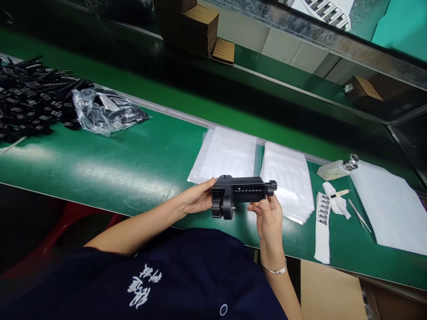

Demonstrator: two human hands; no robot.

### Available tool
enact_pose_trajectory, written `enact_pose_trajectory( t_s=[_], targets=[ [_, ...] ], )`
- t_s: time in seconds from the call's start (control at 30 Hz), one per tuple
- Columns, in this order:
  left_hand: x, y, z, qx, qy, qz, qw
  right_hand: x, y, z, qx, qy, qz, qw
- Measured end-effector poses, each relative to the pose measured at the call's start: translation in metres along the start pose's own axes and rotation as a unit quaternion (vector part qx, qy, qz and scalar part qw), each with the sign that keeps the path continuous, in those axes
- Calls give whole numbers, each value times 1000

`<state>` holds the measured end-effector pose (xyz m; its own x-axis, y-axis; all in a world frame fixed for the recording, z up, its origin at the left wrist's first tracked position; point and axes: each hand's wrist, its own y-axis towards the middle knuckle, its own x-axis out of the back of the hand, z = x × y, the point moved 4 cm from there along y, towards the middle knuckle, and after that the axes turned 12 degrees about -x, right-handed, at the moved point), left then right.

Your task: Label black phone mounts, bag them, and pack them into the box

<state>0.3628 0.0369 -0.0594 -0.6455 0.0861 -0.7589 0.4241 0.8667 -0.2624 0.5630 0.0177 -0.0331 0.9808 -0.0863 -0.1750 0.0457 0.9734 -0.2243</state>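
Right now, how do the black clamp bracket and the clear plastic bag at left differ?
Pose: the black clamp bracket is held up, left hand at one end; the clear plastic bag lies on the green bench.
Form: the bracket is straight-edged; the bag is crumpled.
Surface: the bracket is dark and opaque; the bag is shiny and see-through.
Shared: the bracket and most of the bag's visible contents are black.

No text can be read for sure: white characters (137, 286) are seen on the navy shirt (200, 275), near; bottle (333, 170) and label strip (322, 231) print, right, too small.
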Motion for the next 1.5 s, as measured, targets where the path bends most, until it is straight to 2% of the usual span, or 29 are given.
enact_pose_trajectory(
  t_s=[0.1,0.2,0.27,0.4,0.47,0.5,0.57,0.6,0.63,0.67,0.7,0.73,0.8,0.83,0.87,0.9,0.93,0.97,1.0,1.03,1.07,1.1,1.13,1.17,1.27,1.3,1.37,1.43,1.5],
  targets=[
    [2,11,2,22,10,-9,1000,-11,-12,11,97,-99,-3,990],
    [3,22,9,31,5,-24,999,-30,-25,21,198,-254,39,946],
    [2,26,16,39,-3,-26,999,-42,-31,26,253,-304,59,916],
    [-1,29,23,57,0,-39,998,-47,-35,30,277,-323,59,903],
    [-4,30,21,61,20,-51,997,-33,-33,29,245,-328,76,909],
    [-5,31,18,59,41,-58,996,-17,-31,29,222,-325,78,916],
    [-3,33,9,39,118,-73,990,35,-29,30,177,-314,19,933],
    [0,34,3,16,180,-77,981,72,-30,30,159,-312,-59,935],
    [3,35,-4,-14,255,-78,964,112,-35,31,147,-321,-174,919],
    [7,37,-12,-52,341,-75,936,153,-44,31,121,-344,-305,880],
    [11,39,-20,-90,428,-70,897,189,-54,29,66,-393,-396,828],
    [14,41,-26,-119,507,-65,851,219,-66,25,-9,-442,-457,772],
    [19,45,-34,-133,632,-58,761,258,-85,13,-149,-518,-490,685],
    [18,46,-38,-137,686,-59,712,267,-92,6,-199,-537,-480,664],
    [14,46,-41,-151,735,-59,658,271,-97,-2,-226,-543,-466,661],
    [6,45,-43,-176,775,-54,604,270,-101,-9,-230,-533,-458,674],
    [-6,43,-43,-209,802,-44,558,267,-105,-16,-214,-506,-457,700],
    [-20,41,-40,-240,812,-24,531,264,-108,-23,-185,-460,-459,737],
    [-35,39,-33,-260,809,2,527,260,-112,-30,-152,-396,-459,781],
    [-49,40,-22,-263,796,38,544,257,-115,-37,-120,-324,-453,821],
    [-64,41,-7,-252,779,81,569,255,-119,-42,-96,-259,-448,850],
    [-79,44,12,-233,761,132,591,254,-122,-46,-78,-217,-447,864],
    [-93,47,34,-210,747,190,602,253,-125,-48,-65,-205,-458,863],
    [-108,50,58,-193,736,249,599,254,-127,-46,-52,-224,-481,846],
    [-148,60,130,-159,709,398,560,252,-120,-33,-34,-348,-534,769],
    [-160,64,151,-155,703,428,547,251,-113,-29,-41,-377,-533,756],
    [-178,72,185,-156,706,457,519,247,-98,-25,-74,-392,-507,764],
    [-187,78,207,-150,729,458,486,242,-89,-26,-96,-371,-470,795],
    [-187,76,219,-138,752,462,450,236,-92,-31,-97,-344,-426,831]
  ],
)
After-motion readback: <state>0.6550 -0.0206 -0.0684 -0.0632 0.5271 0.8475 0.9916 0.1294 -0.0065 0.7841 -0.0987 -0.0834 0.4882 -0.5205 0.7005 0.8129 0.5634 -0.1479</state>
